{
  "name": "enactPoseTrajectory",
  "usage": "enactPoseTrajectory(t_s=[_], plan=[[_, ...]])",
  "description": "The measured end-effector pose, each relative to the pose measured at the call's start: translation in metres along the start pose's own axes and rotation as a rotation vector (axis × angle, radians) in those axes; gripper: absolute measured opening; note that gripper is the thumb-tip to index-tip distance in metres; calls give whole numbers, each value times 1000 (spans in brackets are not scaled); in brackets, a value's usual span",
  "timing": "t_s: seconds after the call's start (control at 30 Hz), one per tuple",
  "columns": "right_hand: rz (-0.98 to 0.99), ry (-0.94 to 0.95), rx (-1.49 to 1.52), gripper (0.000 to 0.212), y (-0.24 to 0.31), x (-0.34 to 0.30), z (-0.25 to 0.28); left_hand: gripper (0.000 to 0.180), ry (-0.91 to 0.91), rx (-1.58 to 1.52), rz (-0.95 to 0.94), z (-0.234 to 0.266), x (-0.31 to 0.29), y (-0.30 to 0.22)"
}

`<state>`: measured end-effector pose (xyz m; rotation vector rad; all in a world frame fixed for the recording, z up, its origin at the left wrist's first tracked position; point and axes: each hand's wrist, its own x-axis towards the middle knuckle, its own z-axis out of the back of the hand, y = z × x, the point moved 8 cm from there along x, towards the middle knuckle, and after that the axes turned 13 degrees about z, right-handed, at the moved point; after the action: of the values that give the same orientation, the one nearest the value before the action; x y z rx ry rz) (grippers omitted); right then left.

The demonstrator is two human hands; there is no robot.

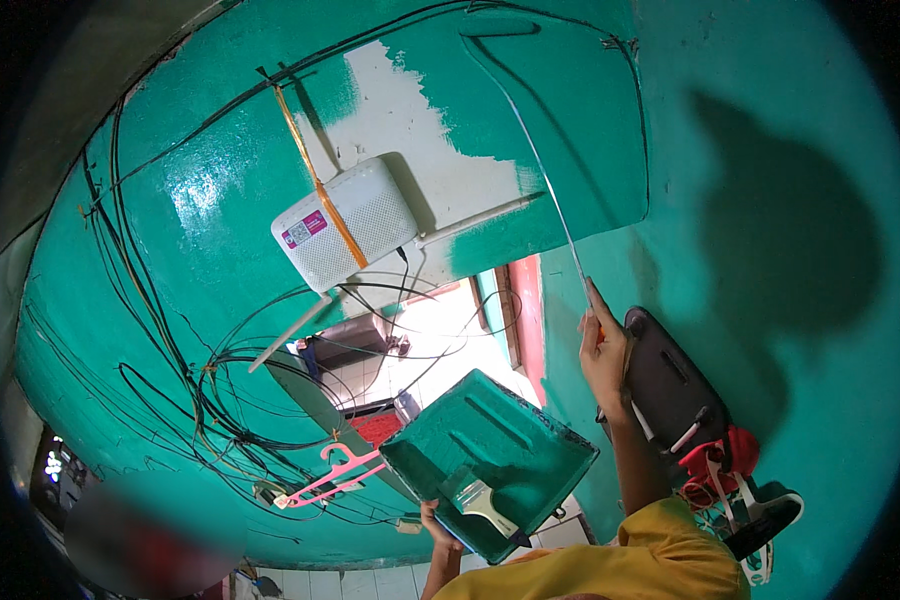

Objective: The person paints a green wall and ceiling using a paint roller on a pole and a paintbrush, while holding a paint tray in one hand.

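My right hand (604, 358) is closed around the orange handle of a paint roller (533, 145). Its long thin wire frame reaches up the green wall (570, 110), and the roller end, coated green, lies near the top by the cables. Down low, my left hand (438, 526) grips the near left edge of a paint tray (535, 425) smeared with green paint. A flat paintbrush (486, 507) with a pale handle rests in the tray. Between the hands and the roller, a whitish patch (390, 115) with ragged edges shows on the wall.
A white router (355, 220) hangs by an orange strap (308, 150). Black cables (195, 385) loop along the left wall. A pink hanger (340, 470) hangs beside the tray. A doorway (440, 340) opens below. On the right hang a dark flat case (670, 375) and red item (735, 452).
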<state>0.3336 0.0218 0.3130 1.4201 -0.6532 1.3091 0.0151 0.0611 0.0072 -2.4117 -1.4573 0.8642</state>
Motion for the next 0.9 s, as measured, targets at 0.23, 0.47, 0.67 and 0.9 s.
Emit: enactPoseTrajectory(t_s=[0.23,0.47,0.67,0.9], plan=[[-48,-26,45,42,-12,-3,2,38,4,-42,31,10,4,0],[58,-96,-77,44,-13,35,-6,40,-3,-10,-15,0,0,-6],[3,-8,-148,44,-15,14,-7,40,-14,-31,-22,6,0,-7],[11,-21,-106,44,-11,1,-2,39,28,-9,-35,5,4,-11]])
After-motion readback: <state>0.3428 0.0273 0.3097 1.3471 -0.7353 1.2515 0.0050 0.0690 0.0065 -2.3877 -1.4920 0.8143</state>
